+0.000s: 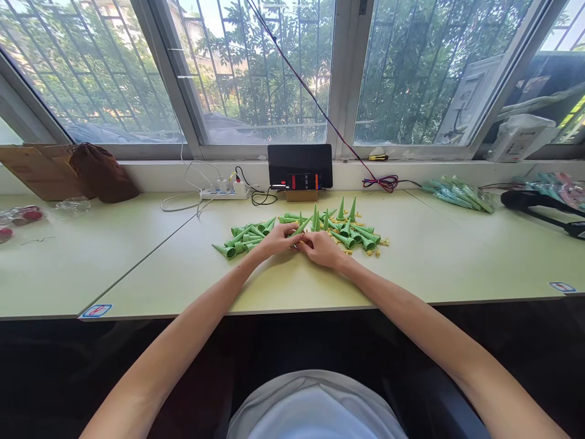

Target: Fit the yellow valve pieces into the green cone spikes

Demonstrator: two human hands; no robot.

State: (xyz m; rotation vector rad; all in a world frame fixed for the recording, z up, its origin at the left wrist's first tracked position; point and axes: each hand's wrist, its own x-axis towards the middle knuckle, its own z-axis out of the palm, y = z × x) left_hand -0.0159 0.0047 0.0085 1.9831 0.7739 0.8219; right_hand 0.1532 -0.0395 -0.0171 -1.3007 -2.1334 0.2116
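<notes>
Several green plastic cones (351, 231) lie in a loose heap on the pale green table (183, 274), some standing upright, with small yellow parts (382, 242) among them. My left hand (276, 239) is closed on one green cone (300, 227), which points up and right. My right hand (322, 249) meets it at the middle, fingers pinched together on something small that I cannot make out. Both hands rest on the table in front of the heap.
A dark phone (300, 165) stands on a stand at the windowsill, next to a white power strip (225, 192) with cables. A brown bag (101, 173) and cardboard (39, 171) sit far left. Packets (459, 194) and a black object (539, 204) lie far right.
</notes>
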